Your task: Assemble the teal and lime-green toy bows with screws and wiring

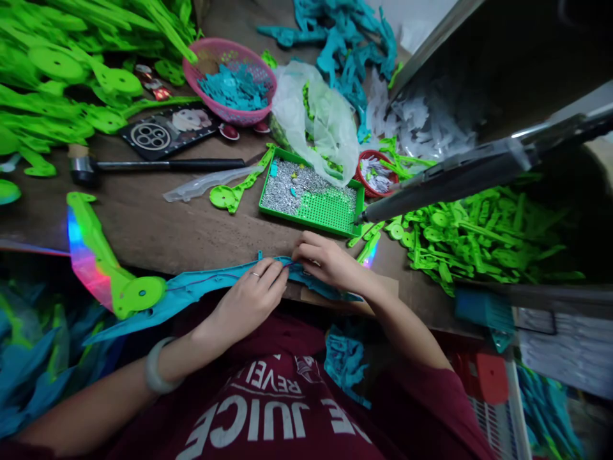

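A long teal plastic toy part [201,291] lies across the table's near edge, joined at its left end to a green plastic part [103,268] that glows with coloured light. My left hand [251,297] rests on the teal part with its fingers pinched together on it; a ring is on one finger and a pale bangle on the wrist. My right hand [325,259] presses down on the same part just to the right, fingertips curled onto it. A thin wire runs along the teal part toward my hands.
A green tray [330,217] of small screws sits just beyond my hands. A hammer [143,166], a pink basket [230,76] of teal pieces and a plastic bag [316,115] lie behind. Green parts are heaped at left [62,70] and right [479,236].
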